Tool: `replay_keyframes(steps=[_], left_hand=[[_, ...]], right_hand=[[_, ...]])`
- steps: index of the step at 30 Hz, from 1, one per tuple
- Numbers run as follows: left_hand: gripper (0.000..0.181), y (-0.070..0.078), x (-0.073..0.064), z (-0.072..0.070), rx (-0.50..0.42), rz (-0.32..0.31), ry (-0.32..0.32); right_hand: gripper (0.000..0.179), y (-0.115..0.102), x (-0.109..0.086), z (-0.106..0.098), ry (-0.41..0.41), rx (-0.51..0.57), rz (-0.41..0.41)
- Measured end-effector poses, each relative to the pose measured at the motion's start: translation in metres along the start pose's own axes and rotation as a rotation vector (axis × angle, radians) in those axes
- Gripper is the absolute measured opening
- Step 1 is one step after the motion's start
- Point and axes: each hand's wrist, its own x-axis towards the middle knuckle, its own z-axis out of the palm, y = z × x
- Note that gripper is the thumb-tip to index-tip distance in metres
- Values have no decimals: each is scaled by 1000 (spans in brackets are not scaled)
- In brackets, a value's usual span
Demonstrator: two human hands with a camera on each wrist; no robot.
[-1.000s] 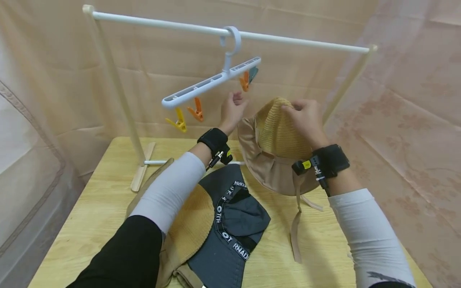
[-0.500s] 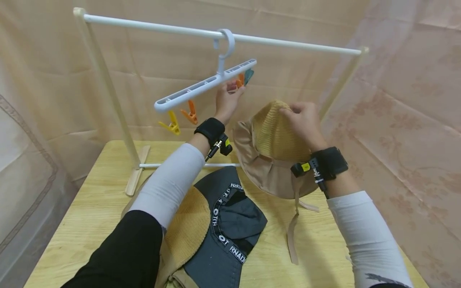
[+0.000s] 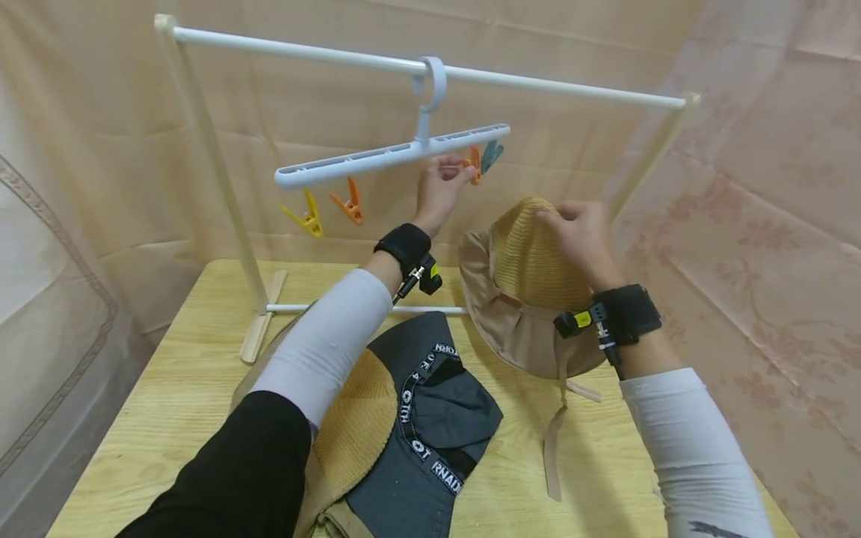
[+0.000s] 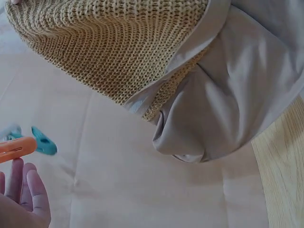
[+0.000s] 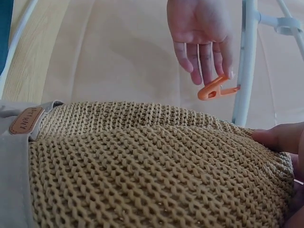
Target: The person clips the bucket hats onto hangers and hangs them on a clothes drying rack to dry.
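Note:
My right hand (image 3: pixel 565 215) pinches the top of a tan straw bucket hat (image 3: pixel 531 269) and holds it up above the table, with the chin straps hanging down. The woven crown (image 5: pixel 142 166) fills the right wrist view, and my thumb (image 5: pixel 280 137) presses on it. My left hand (image 3: pixel 449 170) is raised to a white clip hanger (image 3: pixel 390 155) on the rail (image 3: pixel 538 82). Its straight fingertips touch an orange clip (image 3: pixel 474 163) (image 5: pixel 216 89). A teal clip (image 3: pixel 491 155) (image 4: pixel 43 141) hangs just behind that one.
Another orange clip (image 3: pixel 346 203) and a yellow clip (image 3: pixel 306 218) hang from the hanger's left end. A dark grey cap (image 3: pixel 430 418) and a second straw hat (image 3: pixel 356 418) lie on the wooden table (image 3: pixel 195 373) under my left arm. Beige cloth hangs behind the rack.
My left hand rose from beside the hat to the orange clip. The hanger swung from tilted to nearly level. The hat stayed in my right hand.

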Motion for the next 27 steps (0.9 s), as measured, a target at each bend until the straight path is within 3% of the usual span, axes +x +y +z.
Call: replay_keyframes(steps=[7,11,14,17,21,24,27], left_hand=[[43,-2,-3,3,43,-10,-74],[44,-8,-15,4,186,14,-108],[33,-8,-30,6,333,141,-86],[23,-6,-44,9,429,344,-63],[16,-2,-57,16,493,593,-103],[19,1,-62,21,532,674,-141],[26,3,-65,26,594,689,-173]], right_hand=[[42,3,3,-5,-4,0,32],[42,6,4,-8,12,16,44],[43,9,3,-9,21,20,58],[45,13,2,-11,39,29,80],[44,17,3,-13,66,55,126],[47,17,5,-12,65,68,151],[50,14,5,-9,61,75,153]])
